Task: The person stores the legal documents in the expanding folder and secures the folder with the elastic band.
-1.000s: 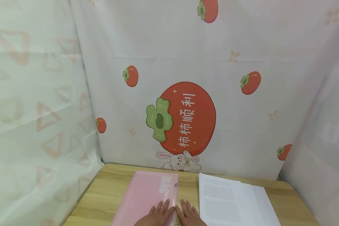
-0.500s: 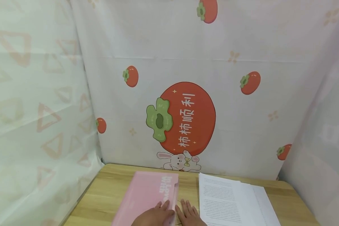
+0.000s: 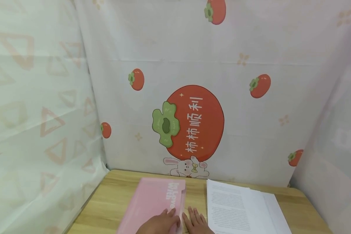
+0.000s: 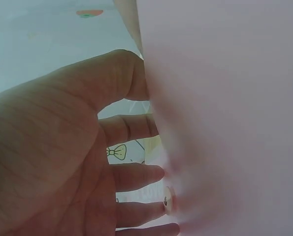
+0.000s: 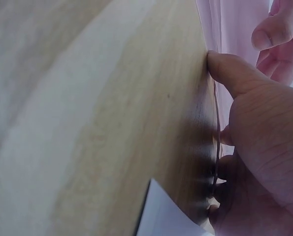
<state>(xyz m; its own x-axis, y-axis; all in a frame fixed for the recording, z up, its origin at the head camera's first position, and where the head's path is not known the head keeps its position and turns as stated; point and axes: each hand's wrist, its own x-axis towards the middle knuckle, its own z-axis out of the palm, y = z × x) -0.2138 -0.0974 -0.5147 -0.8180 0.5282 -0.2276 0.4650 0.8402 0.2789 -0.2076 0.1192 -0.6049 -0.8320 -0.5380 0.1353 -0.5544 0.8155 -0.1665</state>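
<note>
A pink file folder (image 3: 155, 201) with white lettering lies at the middle left of the table. My left hand (image 3: 161, 224) rests on its cover near the right edge; in the left wrist view the fingertips touch the pink surface (image 4: 235, 98), the fingers fairly straight and apart and the thumb bent. Just right of the folder, my right hand (image 3: 196, 224) lies palm down with its fingers extended on the tabletop. The right wrist view shows the right thumb (image 5: 230, 71) touching the wood beside the folder's edge, with part of the left hand (image 5: 279, 39) beyond it.
A stack of printed paper sheets (image 3: 228, 208), some overlapping, lies to the right on the wooden table (image 3: 298, 204). A patterned cloth (image 3: 237, 123) hangs behind the table, with another cloth (image 3: 46, 130) along the left side.
My left hand has shifted slightly on the folder's cover, its thumb turning in near the right edge and fewer fingertips showing. The right hand, folder and papers have stayed in place.
</note>
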